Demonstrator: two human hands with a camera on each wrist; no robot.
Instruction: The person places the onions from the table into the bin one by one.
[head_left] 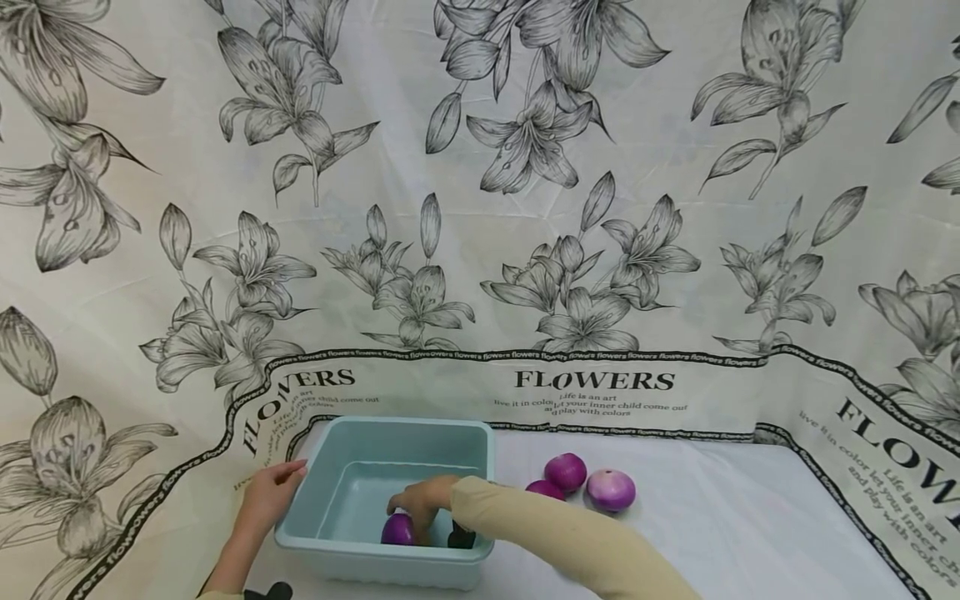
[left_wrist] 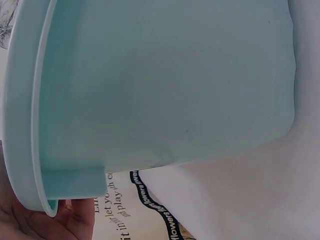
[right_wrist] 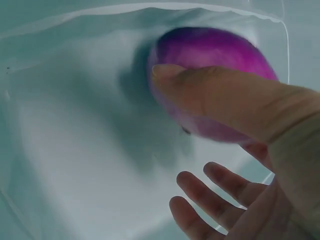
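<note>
A light blue plastic bin (head_left: 382,567) stands on the white-covered table. Inside it, my right hand (head_left: 426,502) holds a purple onion (head_left: 398,529) low over the floor near the front wall. The right wrist view shows the thumb (right_wrist: 200,92) laid across the onion (right_wrist: 220,47), with three fingers spread away from it; the index finger is mostly hidden. At the left side of the bin, my left hand (head_left: 268,496) grips the rim. Up close in the left wrist view, its fingers (left_wrist: 80,217) curl under the rim (left_wrist: 37,150) at a corner.
Several more onions lie on the table right of the bin: one purple onion (head_left: 566,472), a paler onion (head_left: 611,490), and another onion (head_left: 545,489) partly behind the right sleeve (head_left: 555,529). A flower-printed cloth (head_left: 450,275) hangs behind and at both sides.
</note>
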